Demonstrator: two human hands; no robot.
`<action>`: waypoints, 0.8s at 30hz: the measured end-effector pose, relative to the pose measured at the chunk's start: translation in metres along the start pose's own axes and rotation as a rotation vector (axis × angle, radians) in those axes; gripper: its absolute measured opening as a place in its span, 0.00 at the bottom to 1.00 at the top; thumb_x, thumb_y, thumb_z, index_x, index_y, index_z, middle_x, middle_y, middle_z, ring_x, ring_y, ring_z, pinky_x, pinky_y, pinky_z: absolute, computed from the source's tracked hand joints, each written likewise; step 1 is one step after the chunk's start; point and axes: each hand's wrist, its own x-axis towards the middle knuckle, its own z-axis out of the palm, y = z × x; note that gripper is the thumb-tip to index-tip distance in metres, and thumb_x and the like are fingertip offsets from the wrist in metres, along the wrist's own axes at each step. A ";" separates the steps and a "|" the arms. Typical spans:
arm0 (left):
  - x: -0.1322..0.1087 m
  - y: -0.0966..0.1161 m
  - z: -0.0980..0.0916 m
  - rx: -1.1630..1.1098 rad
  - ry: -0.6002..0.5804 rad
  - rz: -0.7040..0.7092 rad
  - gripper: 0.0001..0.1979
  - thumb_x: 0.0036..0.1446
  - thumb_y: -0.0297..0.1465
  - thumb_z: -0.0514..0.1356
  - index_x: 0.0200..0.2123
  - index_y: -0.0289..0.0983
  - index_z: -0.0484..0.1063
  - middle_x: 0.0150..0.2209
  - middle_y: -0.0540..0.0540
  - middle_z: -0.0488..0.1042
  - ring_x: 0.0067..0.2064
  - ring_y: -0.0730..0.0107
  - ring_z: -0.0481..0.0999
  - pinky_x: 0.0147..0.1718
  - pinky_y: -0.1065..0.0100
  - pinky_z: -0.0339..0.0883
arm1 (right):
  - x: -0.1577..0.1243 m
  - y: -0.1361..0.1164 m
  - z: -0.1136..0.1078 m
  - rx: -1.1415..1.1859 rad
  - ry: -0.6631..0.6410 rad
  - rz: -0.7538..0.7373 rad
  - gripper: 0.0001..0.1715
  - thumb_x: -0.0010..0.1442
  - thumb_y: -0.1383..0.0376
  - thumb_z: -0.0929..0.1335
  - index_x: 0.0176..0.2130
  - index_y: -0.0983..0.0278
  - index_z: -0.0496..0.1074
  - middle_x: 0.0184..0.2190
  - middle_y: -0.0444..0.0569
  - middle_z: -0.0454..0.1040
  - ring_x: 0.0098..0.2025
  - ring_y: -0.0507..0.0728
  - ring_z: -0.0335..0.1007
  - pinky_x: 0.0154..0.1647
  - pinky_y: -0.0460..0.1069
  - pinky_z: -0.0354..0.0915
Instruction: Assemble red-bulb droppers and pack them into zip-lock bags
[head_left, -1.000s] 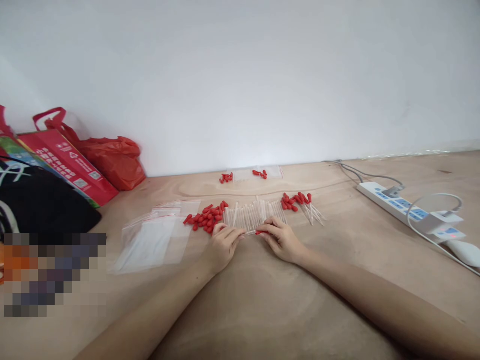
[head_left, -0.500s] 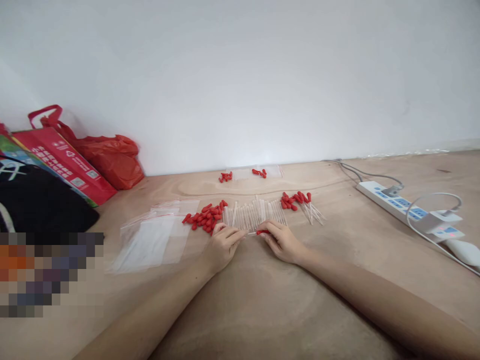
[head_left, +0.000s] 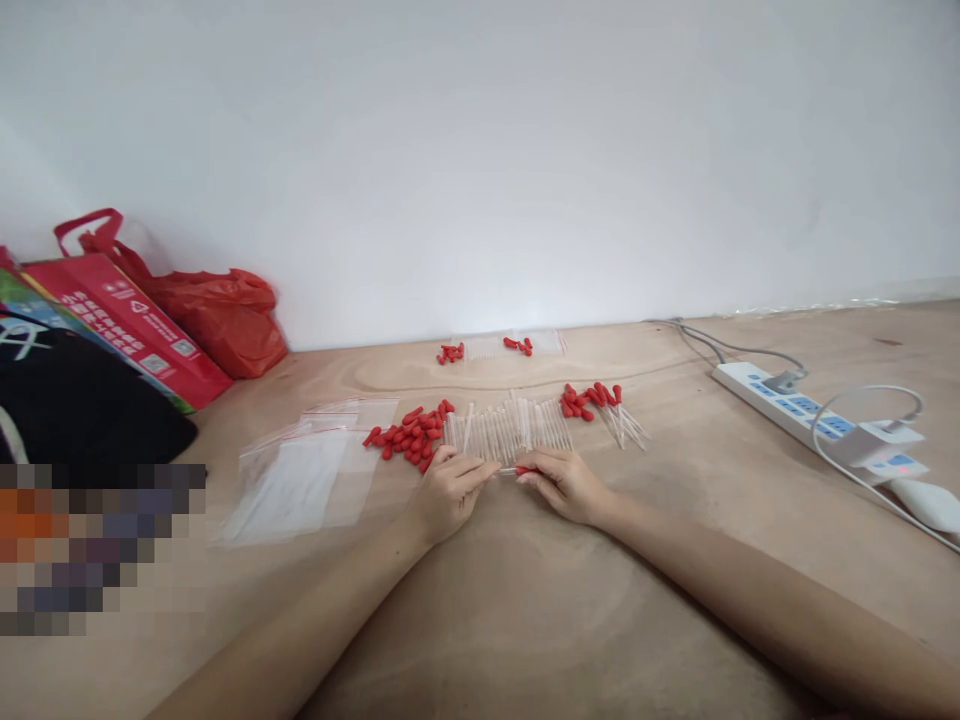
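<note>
My left hand (head_left: 450,488) pinches a thin clear glass dropper tube (head_left: 508,471), which points to the right. Closed on a red rubber bulb (head_left: 524,469), my right hand (head_left: 566,485) holds it against the tube's right end; fingers hide how far the tube goes in. Just beyond both hands lies a row of glass tubes (head_left: 495,432). Left of that row is a pile of red rubber bulbs (head_left: 411,436), close to my left fingers. A smaller group of bulbs (head_left: 576,403) lies to the right, beside several droppers (head_left: 626,428) with bulbs on their tubes.
Clear zip bags (head_left: 300,480) lie flat at left. Near the wall, another bag (head_left: 547,343) lies with tubes and red bulbs. A white power strip (head_left: 795,402) with plugs and cables is at right. Red bags (head_left: 225,320) and a black cloth item (head_left: 90,400) occupy the left.
My right fingers have shifted slightly left over the bulb, covering more of it. More of the glass tube shows between the hands. The other things lie as before.
</note>
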 end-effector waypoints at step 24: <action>-0.001 0.015 0.001 0.080 0.015 0.096 0.13 0.57 0.22 0.47 0.37 0.37 0.70 0.28 0.48 0.75 0.27 0.74 0.70 0.31 0.67 0.55 | -0.001 -0.004 -0.001 -0.054 -0.124 -0.050 0.09 0.59 0.64 0.60 0.35 0.66 0.67 0.27 0.49 0.68 0.30 0.52 0.64 0.30 0.46 0.63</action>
